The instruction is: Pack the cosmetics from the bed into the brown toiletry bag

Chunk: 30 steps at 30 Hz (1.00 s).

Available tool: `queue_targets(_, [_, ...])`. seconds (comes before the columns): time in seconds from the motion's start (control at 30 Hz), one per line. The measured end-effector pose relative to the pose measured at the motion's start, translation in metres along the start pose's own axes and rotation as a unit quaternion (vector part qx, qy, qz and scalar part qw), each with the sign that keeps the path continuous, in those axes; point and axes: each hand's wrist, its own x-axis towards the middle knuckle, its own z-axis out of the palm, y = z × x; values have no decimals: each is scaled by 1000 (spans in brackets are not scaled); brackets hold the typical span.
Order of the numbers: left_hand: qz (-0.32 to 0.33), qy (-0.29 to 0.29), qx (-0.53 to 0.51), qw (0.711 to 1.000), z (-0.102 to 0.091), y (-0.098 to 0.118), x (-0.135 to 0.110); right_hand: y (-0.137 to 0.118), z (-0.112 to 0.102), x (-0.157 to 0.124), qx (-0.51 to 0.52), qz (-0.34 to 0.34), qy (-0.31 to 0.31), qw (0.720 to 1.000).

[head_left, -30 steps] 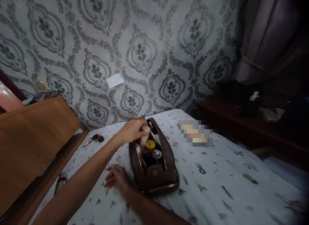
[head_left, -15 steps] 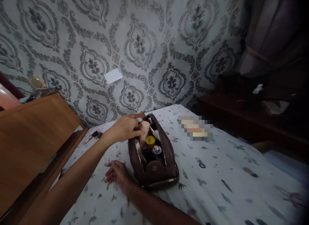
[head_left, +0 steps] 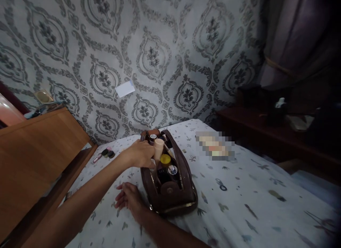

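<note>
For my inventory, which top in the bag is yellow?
The yellow top between the beige tube and the silver top; no other visible top is yellow.

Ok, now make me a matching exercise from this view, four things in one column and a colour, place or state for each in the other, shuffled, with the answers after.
1. bag
2. round lid
3. flat rectangle
4. right hand

A. on the patterned wall
B. yellow, inside something
C. holding nothing visible
D. brown and open

Pairs: 1-D, 2-B, 3-A, 4-C
</note>
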Motion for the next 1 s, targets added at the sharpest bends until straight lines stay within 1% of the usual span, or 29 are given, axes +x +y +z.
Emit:
queue_targets(0.17, [-21,31,-38,999,7,1,-2,0,0,-1,3,-8,-2,1000])
queue_targets(0.3, [-29,38,-72,996,14,3,-2,-2,0,-3,7,-10,-3,1000])
queue_targets(0.43, [-22,42,-72,996,17,2,-3,-2,1,-2,4,-9,-6,1000])
queue_targets(0.6, [9,27,-77,997,11,2,-6,0,0,0,-3,-2,0,1000])
queue_targets(0.83, [8,2,-52,999,1,8,-4,2,0,1,-5,-3,3,1000])
queue_targets(1.0, [3,11,-69,998,4,6,-1,2,-1,1,-1,-7,-9,1000])
